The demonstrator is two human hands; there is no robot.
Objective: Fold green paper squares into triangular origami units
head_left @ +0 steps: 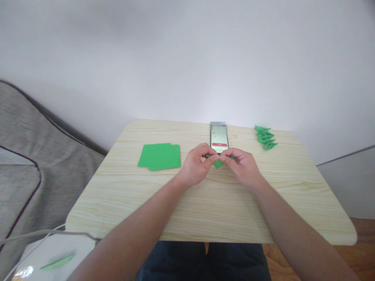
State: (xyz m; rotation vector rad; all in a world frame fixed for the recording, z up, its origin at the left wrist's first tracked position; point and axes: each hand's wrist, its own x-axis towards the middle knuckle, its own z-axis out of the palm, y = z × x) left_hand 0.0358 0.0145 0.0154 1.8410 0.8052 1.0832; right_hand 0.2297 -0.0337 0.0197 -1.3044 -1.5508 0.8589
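Between my two hands is a small piece of green paper (218,163), its lower corner pointing toward me. My left hand (198,164) pinches it from the left with thumb and forefinger. From the right, my right hand (241,164) pinches it the same way, and the two thumb tips nearly meet. Most of the paper is hidden behind the fingers, so its folds cannot be made out. Just beyond my fingertips a phone (219,138) lies with its screen lit, showing a red bar.
A stack of flat green paper sheets (160,157) lies left on the wooden table (222,210). Several folded green paper pieces (265,136) stand in a row at the back right. A white wall rises behind. At lower left are a white surface (67,244) and cables (43,232).
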